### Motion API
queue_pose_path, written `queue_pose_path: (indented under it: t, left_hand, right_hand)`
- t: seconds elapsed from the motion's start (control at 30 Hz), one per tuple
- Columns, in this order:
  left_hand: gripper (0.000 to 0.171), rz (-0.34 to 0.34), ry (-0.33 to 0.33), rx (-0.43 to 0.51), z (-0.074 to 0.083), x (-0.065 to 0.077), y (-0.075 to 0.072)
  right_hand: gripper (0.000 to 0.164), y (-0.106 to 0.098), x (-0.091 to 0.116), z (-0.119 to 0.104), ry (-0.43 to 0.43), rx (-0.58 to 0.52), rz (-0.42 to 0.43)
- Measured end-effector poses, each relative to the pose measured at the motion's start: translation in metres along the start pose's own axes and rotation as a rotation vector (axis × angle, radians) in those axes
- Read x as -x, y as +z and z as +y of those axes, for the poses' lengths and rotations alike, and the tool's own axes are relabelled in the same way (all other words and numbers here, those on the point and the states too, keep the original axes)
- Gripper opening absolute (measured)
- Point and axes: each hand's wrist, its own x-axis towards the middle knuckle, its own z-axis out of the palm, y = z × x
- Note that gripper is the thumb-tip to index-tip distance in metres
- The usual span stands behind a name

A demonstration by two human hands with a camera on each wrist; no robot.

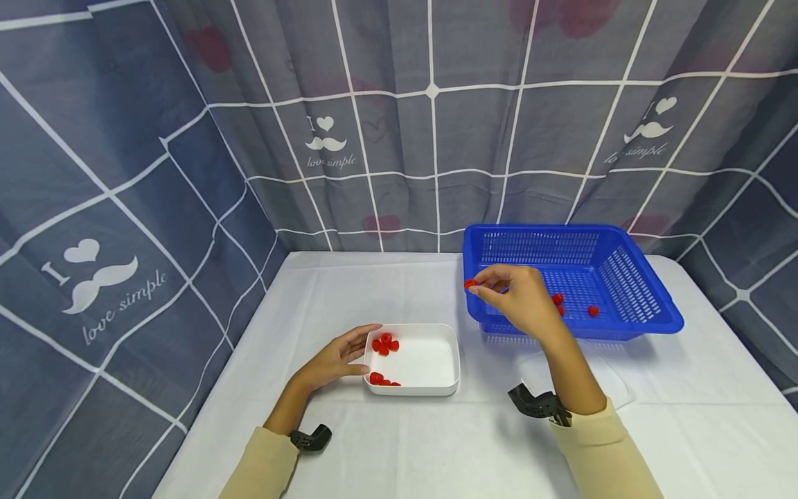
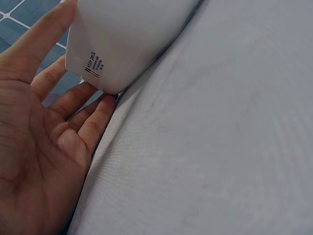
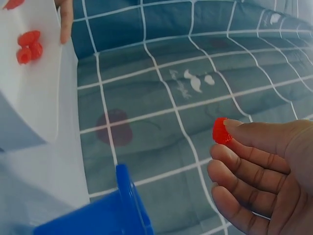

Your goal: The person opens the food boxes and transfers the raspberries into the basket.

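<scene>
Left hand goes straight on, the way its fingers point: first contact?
The box. The left hand sits at its left end, fingers toward it; little or no gap shows, though exact contact is hard to judge.

Two hands were in view: one left hand (image 1: 339, 357) and one right hand (image 1: 522, 296). There was one white box (image 1: 427, 357), one blue basket (image 1: 536, 244) and one table (image 1: 399, 443). The right hand held one berry (image 1: 470, 283). Four berries (image 1: 384, 350) made one cluster in the box, and at least three (image 1: 376, 378) made a second, its exact number partly hidden by the box wall. At least three more (image 1: 593, 311) lay in the basket. Two sleeves (image 1: 262, 464), two black wristbands (image 1: 312, 438) and three moustache prints (image 1: 98, 285) also showed.
</scene>
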Motion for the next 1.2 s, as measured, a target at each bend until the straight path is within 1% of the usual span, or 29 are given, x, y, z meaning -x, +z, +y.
queue_pose_path:
  t: [0.3, 0.47, 0.67, 0.77, 0.97, 1.2]
  left_hand:
    - [0.079, 0.006, 0.014, 0.004, -0.001, -0.001, 0.003]
    - [0.078, 0.005, 0.016, 0.002, -0.002, -0.002, 0.005]
    - [0.079, 0.001, 0.016, -0.002, -0.004, -0.002, 0.003]
    - [0.078, 0.0, 0.02, -0.004, -0.004, -0.002, 0.003]
    - [0.079, 0.009, -0.002, -0.01, -0.001, -0.001, 0.001]
    - [0.079, 0.016, -0.013, -0.028, 0.002, 0.0, 0.001]
  right_hand:
    - [0.014, -0.017, 0.0, 0.021, 0.083, -0.031, 0.015]
    - [0.018, -0.022, 0.0, 0.035, 0.116, -0.045, 0.006]
    - [0.017, -0.018, -0.005, 0.048, 0.127, -0.045, -0.052]
    - [0.015, -0.017, -0.009, 0.054, 0.128, -0.026, -0.081]
    - [0.015, -0.016, -0.017, 0.069, 0.117, 0.009, -0.13]
    - [0.015, -0.013, -0.028, 0.084, 0.162, 0.041, -0.21]
